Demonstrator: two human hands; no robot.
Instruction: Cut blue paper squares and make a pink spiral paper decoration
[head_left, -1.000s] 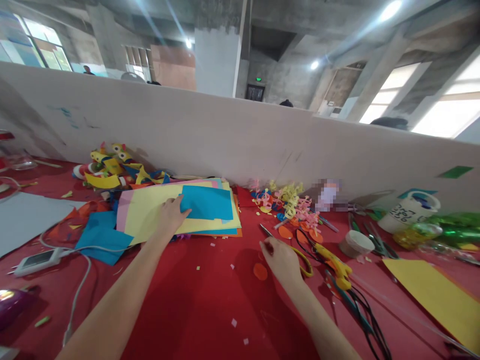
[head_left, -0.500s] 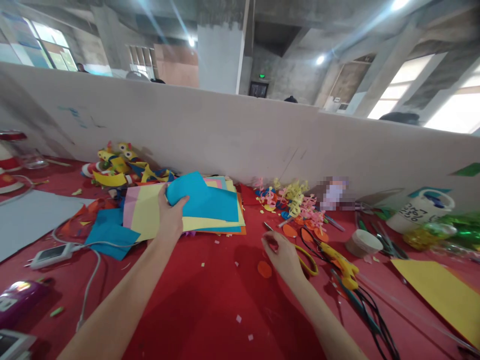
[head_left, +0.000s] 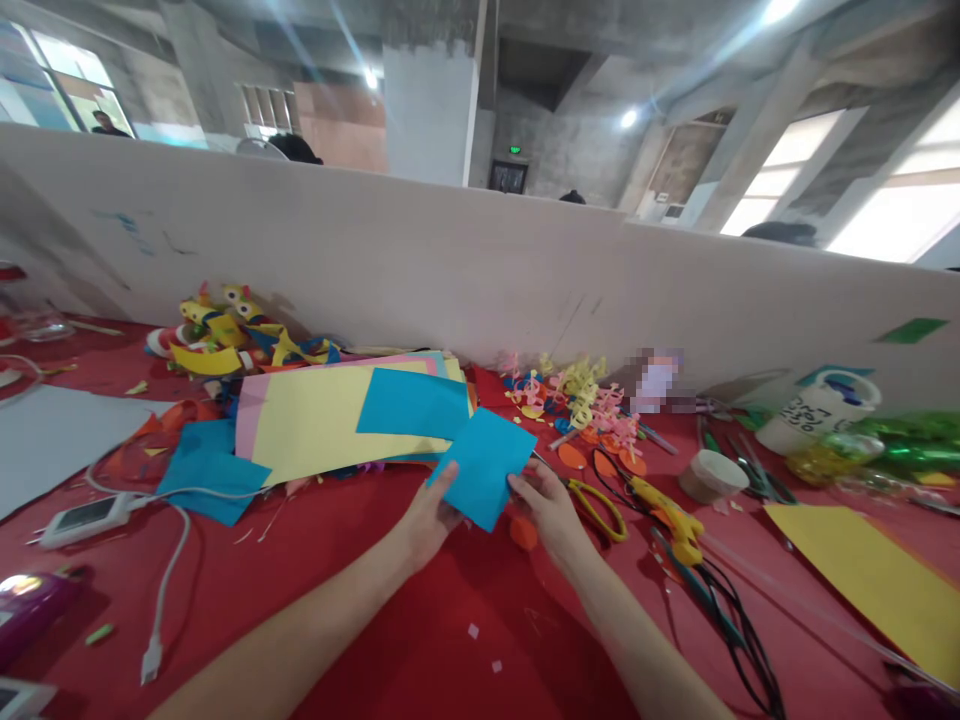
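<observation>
A blue sheet of paper (head_left: pixel 486 462) is held up at a tilt above the red table, between both hands. My left hand (head_left: pixel 429 522) pinches its lower left edge, thumb on top. At the right edge, my right hand (head_left: pixel 551 505) grips the sheet between thumb and fingers. Yellow-handled scissors (head_left: pixel 616 522) lie just right of my right hand, their blades partly hidden. Behind the held sheet, another blue piece of paper (head_left: pixel 409 402) rests on a stack of yellow and pink sheets (head_left: pixel 315 425). An orange paper disc (head_left: pixel 523 533) lies below the right hand's fingers.
A yellow glue gun (head_left: pixel 667 510) with a black cord and a paper cup (head_left: pixel 712 475) are on the right. Curled paper pieces (head_left: pixel 581 390) sit by the white partition (head_left: pixel 450 260). A white cable (head_left: pixel 171 570) crosses the left side. Yellow paper (head_left: pixel 862 570) lies far right.
My left hand has brought the blue sheet from the stack toward the middle, down and right. My right hand has closed on its right edge. The view has shifted slightly.
</observation>
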